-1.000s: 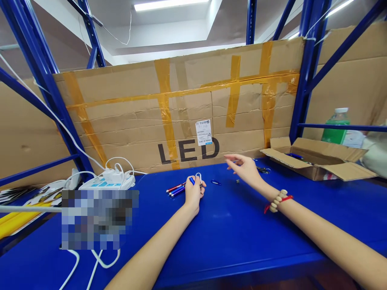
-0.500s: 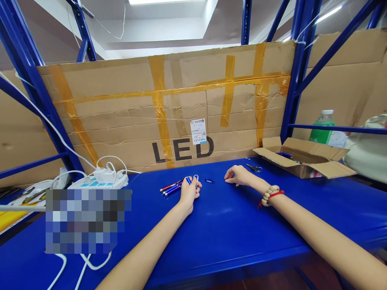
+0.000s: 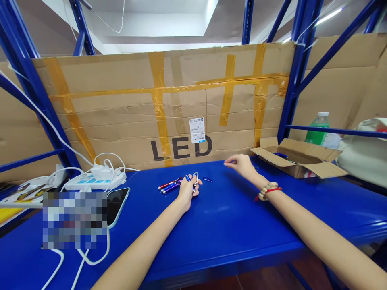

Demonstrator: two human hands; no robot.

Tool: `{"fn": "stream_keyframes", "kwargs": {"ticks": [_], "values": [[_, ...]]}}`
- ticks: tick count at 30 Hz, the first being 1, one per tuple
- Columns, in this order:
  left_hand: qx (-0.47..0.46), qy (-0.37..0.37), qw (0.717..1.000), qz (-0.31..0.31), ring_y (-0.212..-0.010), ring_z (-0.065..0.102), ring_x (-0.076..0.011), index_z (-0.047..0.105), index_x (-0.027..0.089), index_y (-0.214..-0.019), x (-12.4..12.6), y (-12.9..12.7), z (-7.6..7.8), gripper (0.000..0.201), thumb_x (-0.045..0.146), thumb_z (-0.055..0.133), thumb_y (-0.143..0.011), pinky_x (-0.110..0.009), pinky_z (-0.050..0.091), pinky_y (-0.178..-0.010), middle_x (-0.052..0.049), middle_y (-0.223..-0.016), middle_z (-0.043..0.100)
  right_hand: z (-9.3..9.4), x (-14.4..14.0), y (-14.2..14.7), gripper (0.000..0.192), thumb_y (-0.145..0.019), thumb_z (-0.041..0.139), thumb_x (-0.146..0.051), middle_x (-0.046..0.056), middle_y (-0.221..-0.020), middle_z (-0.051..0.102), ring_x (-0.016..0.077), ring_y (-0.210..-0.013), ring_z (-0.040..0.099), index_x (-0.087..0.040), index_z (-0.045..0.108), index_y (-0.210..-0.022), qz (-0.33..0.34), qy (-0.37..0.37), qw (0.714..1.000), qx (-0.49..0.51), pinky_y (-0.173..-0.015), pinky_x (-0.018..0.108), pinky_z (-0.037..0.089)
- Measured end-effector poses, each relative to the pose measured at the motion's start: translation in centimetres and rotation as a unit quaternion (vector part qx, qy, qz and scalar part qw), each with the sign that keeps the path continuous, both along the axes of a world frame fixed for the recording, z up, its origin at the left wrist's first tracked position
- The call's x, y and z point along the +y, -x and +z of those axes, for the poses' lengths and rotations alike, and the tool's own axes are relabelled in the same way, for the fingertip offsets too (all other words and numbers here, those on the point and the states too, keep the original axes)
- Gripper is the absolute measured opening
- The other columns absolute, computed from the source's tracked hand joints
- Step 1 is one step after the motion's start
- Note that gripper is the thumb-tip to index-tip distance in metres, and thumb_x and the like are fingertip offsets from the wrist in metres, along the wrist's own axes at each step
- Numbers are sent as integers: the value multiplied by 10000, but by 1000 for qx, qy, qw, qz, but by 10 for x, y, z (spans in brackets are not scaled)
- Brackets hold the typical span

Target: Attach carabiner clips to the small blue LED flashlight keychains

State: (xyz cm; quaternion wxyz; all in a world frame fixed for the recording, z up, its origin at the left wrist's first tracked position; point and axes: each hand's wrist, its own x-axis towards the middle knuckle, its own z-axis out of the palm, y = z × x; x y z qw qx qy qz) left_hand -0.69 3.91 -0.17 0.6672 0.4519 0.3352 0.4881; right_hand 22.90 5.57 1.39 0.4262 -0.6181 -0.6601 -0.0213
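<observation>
- Your left hand (image 3: 187,193) grips a blue pen-shaped tube (image 3: 188,178) at the middle of the blue tabletop (image 3: 211,233), a silver carabiner (image 3: 197,174) rising beside its thumb.
- Your right hand (image 3: 240,166), to the right, has just lifted off the surface, thumb and fingers drawn into a narrow pinch; the small metal piece seen beneath it a second ago no longer shows on the table. That suggests a pickup, though what the fingertips hold, if anything, cannot be told.
- Between your hands lies a blue carabiner (image 3: 207,179), nearer the left and the one loose item in the gap.
- Just left of your left hand, a red pen-shaped metal tube (image 3: 169,183) lies beside more blue ones, crowding that side.
- At far right, your right wrist partly hides a key ring (image 3: 256,168) before an open carton (image 3: 298,171).
- At left, a white power strip (image 3: 75,184) and a smartphone (image 3: 117,205) sit well apart from your hands.
</observation>
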Motion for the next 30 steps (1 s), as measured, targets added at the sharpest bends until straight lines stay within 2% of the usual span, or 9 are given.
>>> {"fn": "stream_keyframes", "kwargs": {"ticks": [5,8,11,14,16,18,20,26,30], "values": [[-26,19,999,11,-375,328,-44,275,190,-726,3,0,-2,267,127,528,-782,-136,165,-343,14,-548,530,8,-4,-53,208,-692,620,-255,91,-728,687,180,-666,640,-96,706,-795,-151,-123,974,115,-669,256,490],[-26,11,1000,14,-366,331,-42,281,189,-724,4,-1,-5,274,133,546,-761,-131,177,-340,23,-544,524,8,-8,-75,260,-720,570,-235,109,-767,684,171,-643,638,-61,686,-875,-208,-134,954,171,-654,258,493],[-17,-3,1000,10,-366,335,-44,294,184,-726,4,-2,-8,220,129,500,-778,-130,187,-334,19,-551,525,3,-7,-74,264,-743,545,-255,90,-780,680,164,-652,632,-86,681,-894,-222,-131,954,154,-666,264,489],[-13,-11,1000,14,-365,330,-44,288,186,-720,3,-3,-9,199,130,462,-797,-130,180,-332,19,-542,521,-6,0,-57,249,-767,539,-293,61,-833,674,163,-722,622,-147,683,-909,-202,-84,974,56,-707,271,475],[-9,-13,1000,16,-366,329,-47,280,188,-715,2,-4,-8,197,125,445,-804,-132,173,-333,18,-530,516,-16,6,-45,282,-788,533,-321,73,-961,652,160,-736,614,-164,669,-979,-156,-5,987,-36,-706,278,472],[-4,-9,1000,13,-366,325,-48,274,189,-714,0,-4,-7,197,118,431,-811,-134,169,-335,17,-520,514,-25,13,-37,295,-795,545,-317,90,-1047,620,151,-739,608,-165,662,-1019,-97,71,986,-112,-724,274,468],[-3,0,1000,8,-370,323,-49,273,190,-719,-2,-5,-5,196,116,424,-820,-135,172,-338,17,-521,514,-32,19,-32,246,-798,553,-259,93,-1020,623,145,-759,604,-162,682,-983,-55,109,981,-151,-760,254,456],[-16,6,1000,9,-413,341,-53,306,182,-737,-7,-6,-4,180,158,460,-826,-141,212,-349,4,-572,530,-35,23,-31,167,-771,556,-159,62,-838,653,146,-749,599,-170,704,-847,-34,111,980,-161,-723,222,443],[-26,-18,999,-19,-453,370,-58,315,180,-726,-6,-7,-9,249,220,553,-787,-138,243,-357,-1,-603,544,-29,18,-36,130,-725,591,-164,38,-786,657,151,-712,596,-177,695,-803,-57,84,985,-140,-672,228,446]]}}
